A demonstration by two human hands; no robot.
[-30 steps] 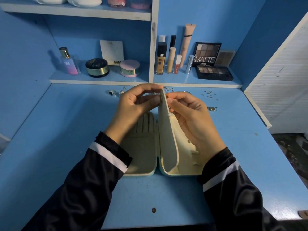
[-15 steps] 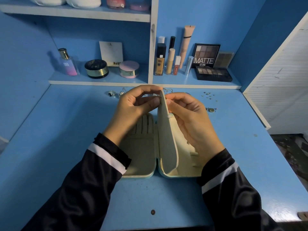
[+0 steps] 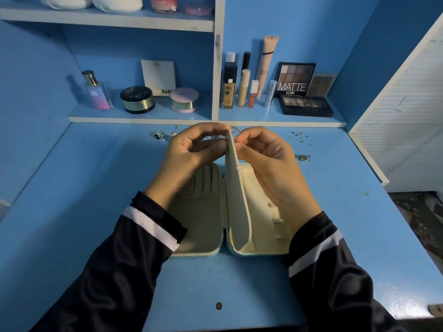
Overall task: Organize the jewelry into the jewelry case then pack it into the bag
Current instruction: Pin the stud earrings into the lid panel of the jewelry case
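Working from the largest item down: the blue table [image 3: 72, 212] carries the jewelry case [image 3: 199, 226], lying open and flat near the middle, its two cream-lined halves side by side. The left half shows ring-roll ridges; the right half shows small tabs along its floor.

A stiff cream divider flap [image 3: 236, 200] stands upright along the hinge, between the halves. The left hand [image 3: 189, 159] pinches the flap's top edge from the left, thumb and fingers closed on it. The right hand [image 3: 268, 161] has its fingertips [image 3: 239, 147] pressed to the same top edge from the right. It appears to be fitting something very small there, probably an earring; the piece itself is too small to confirm.

Loose jewelry lies on the table behind the hands: a ring [image 3: 159, 134] at left, small scattered pieces [image 3: 299, 136] at right, and one larger piece [image 3: 304, 158] just beside the right hand.

Assessment: packing is at an early stage; the compartments look empty and no bag is in view. To do this step well, hold the flap rigid with the left hand, push straight through, and secure the back before letting go.
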